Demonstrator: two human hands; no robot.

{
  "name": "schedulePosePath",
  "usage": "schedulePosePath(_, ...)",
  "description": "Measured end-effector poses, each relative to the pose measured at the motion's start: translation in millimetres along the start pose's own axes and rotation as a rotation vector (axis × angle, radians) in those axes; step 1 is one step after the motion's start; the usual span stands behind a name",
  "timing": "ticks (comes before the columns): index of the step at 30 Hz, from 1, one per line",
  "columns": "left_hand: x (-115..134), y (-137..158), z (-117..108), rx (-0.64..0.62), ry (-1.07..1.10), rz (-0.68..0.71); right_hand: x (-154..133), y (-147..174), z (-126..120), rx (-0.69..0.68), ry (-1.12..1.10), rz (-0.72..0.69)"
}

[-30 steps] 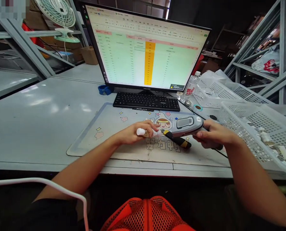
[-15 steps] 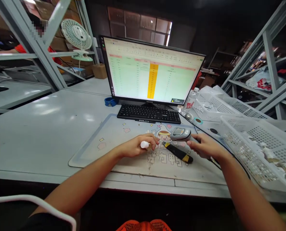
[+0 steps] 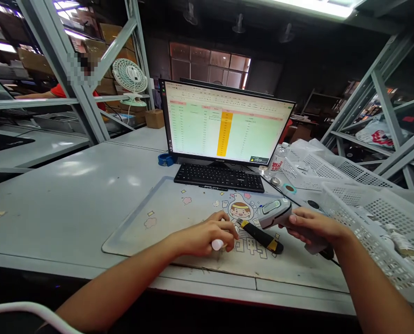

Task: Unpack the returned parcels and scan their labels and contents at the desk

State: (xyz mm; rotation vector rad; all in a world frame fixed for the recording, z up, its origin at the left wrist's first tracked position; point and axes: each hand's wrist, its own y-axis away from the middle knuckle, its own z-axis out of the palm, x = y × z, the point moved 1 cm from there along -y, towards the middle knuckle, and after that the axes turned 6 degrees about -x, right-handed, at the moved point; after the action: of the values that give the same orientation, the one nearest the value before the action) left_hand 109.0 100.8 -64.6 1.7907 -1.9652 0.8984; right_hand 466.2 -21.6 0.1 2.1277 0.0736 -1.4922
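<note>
My left hand rests on the printed desk mat, its fingers curled round a small white-capped bottle. Most of the bottle is hidden by the fingers. In my right hand is a grey barcode scanner, gripped by its handle, its head pointing left toward the left hand. Between the hands lies a black and yellow utility knife, flat on the mat and apart from both hands.
Behind the mat are a black keyboard and a monitor showing a spreadsheet. White perforated baskets holding small bottles line the right side. A blue tape roll and a green fan are at the left. A person in red sits behind the frame.
The scanner has tilted, and its head shows more from the side. My left hand has turned further palm-down over the bottle. The view has tipped upward.
</note>
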Motion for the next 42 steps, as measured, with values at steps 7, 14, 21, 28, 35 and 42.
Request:
schedulePosePath(7, -21, 3, -13, 0.294, 0.048, -0.145, 26, -45, 14, 0.556, 0.539, 0.046)
schedulePosePath(14, -61, 8, -27, 0.576, -0.042, -0.703, 94, -72, 25, 0.898, 0.864, 0.068)
schedulePosePath(21, -75, 21, -50, 0.621, -0.362, -1.075, 157, 18, -41, 1.263, 1.071, -0.016)
schedulePosePath(28, -80, 27, -55, 0.615, -0.465, -1.208, 204, 33, -37, 1.148, 0.958, -0.045)
schedulePosePath(35, -68, 3, -36, 0.906, -0.960, -0.394, 211, 23, -38, 1.192, 0.876, -0.111)
schedulePosePath(42, -84, -86, -23, 0.395, -0.566, -0.328, 207, 22, -36, 1.233, 0.844, -0.070)
